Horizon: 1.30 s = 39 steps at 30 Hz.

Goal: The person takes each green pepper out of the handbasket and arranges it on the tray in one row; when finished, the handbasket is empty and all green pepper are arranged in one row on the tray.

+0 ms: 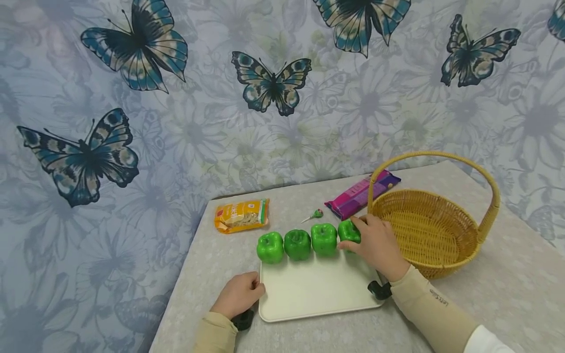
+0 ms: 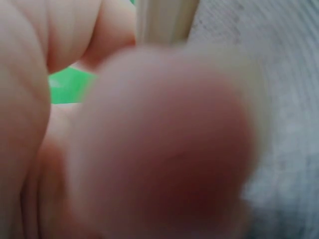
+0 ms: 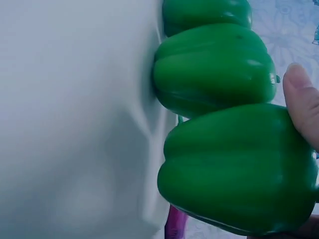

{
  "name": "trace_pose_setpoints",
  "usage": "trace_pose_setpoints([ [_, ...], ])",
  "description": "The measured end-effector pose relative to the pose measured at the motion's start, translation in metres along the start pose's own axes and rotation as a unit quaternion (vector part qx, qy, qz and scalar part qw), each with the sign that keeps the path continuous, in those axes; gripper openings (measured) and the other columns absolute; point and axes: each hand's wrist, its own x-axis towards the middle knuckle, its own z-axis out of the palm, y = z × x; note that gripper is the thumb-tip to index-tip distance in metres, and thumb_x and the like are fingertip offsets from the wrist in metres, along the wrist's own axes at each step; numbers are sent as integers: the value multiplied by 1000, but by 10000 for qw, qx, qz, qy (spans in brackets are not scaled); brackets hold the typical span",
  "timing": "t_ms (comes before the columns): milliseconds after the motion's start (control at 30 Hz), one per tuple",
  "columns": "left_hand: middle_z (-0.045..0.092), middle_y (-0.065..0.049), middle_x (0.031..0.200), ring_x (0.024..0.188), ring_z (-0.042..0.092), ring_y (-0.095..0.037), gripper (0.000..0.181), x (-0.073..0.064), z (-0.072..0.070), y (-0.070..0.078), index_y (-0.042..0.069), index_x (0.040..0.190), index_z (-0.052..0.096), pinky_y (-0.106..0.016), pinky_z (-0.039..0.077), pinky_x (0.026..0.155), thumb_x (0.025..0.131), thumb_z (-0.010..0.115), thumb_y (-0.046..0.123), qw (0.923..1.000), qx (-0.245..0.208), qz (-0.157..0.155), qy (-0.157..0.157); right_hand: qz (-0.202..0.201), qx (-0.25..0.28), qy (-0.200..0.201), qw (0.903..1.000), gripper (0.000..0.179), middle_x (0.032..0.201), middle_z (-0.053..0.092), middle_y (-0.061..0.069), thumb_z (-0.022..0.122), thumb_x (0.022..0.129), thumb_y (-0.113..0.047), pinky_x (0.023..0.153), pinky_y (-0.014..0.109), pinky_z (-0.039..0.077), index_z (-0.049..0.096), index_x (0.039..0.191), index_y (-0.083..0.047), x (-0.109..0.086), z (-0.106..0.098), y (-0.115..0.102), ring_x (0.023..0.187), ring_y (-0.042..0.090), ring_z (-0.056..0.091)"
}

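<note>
Several green bell peppers (image 1: 297, 244) stand in a row along the far edge of a cream tray (image 1: 318, 289). My right hand (image 1: 377, 242) grips the rightmost bell pepper (image 3: 234, 169), thumb on one side; most of its fingers are out of the right wrist view. This pepper is beside its neighbour (image 3: 214, 69), at the tray's far right corner. At the tray's left edge, my left hand (image 1: 238, 294) has curled fingers and pinches the rim. Its blurred thumb (image 2: 164, 144) fills much of the left wrist view and hides the contact.
A yellow wicker basket (image 1: 423, 235) with a tall handle stands right of the tray, close to my right forearm. Behind the peppers lie an orange food packet (image 1: 242, 215), a small lollipop (image 1: 317, 214) and a purple-pink packet (image 1: 353, 196). The patterned wall borders the table's back.
</note>
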Motion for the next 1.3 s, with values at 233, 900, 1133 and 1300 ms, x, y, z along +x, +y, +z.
trace_pose_setpoints([
  [233, 52, 8, 62, 55, 48, -10, 15, -1, 1, 0, 19, 73, 55, -27, 36, 51, 87, 62, 22, 10000, 46, -6, 6, -53, -89, 98, 9999, 87, 112, 67, 20, 89, 69, -57, 86, 53, 41, 67, 132, -1, -4, 7, 3, 98, 37, 64],
  [900, 52, 8, 62, 55, 48, -10, 16, -2, 0, 2, 19, 73, 55, -27, 36, 51, 88, 61, 23, 10000, -15, 8, -38, -184, -415, -147, 9989, 88, 119, 67, 20, 85, 73, -62, 87, 55, 44, 65, 134, -3, -4, 11, 6, 112, 42, 60],
  [1133, 51, 9, 61, 55, 48, -10, 16, -5, 0, 4, 18, 73, 56, -27, 36, 50, 87, 63, 23, 10000, -36, -25, 74, -243, -471, -65, 9986, 86, 120, 67, 21, 85, 74, -61, 87, 57, 47, 65, 133, -1, -3, 12, 4, 112, 43, 60],
  [1300, 49, 8, 58, 51, 45, -11, 23, -7, 2, 7, 18, 70, 55, -27, 33, 48, 87, 66, 29, 9997, -68, -112, 189, -249, -556, -103, 9981, 88, 121, 67, 21, 83, 76, -63, 87, 57, 47, 64, 134, -1, -4, 13, 3, 113, 43, 60],
])
